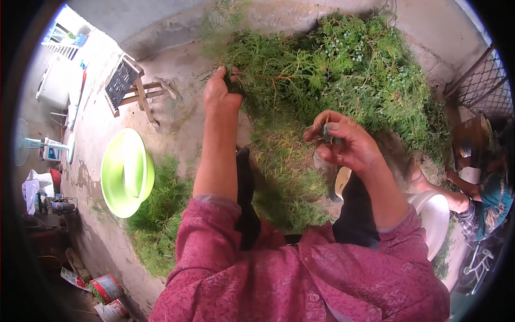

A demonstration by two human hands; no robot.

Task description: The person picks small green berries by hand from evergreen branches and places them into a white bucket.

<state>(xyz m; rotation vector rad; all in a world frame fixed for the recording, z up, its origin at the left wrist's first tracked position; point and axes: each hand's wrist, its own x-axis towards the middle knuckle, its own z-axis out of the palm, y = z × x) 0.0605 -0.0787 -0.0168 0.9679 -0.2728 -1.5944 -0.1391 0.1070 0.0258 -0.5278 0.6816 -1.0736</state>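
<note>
My left hand (221, 94) is raised ahead of me, its thumb and fingers closed on a leafy evergreen branch (276, 77) that looks like cypress. The branch's brown stem runs to the right across the heap behind it. Feathery tips above my left hand are smeared by motion. Nearer to me, my right hand (351, 140) is curled with its palm up. Small bluish-green cones (327, 132) sit between its thumb and fingers. Beyond both hands lies a big heap of cut evergreen branches (370, 70), dotted with similar bluish cones on its upper part.
A lime-green basin (110, 177) stands left, beside loose green sprigs (161, 214). A wooden stool with a woven seat (122, 83) is farther back. At right, a white tub (433, 220) stands near another person (491, 204). Paint buckets (106, 288) lie lower left.
</note>
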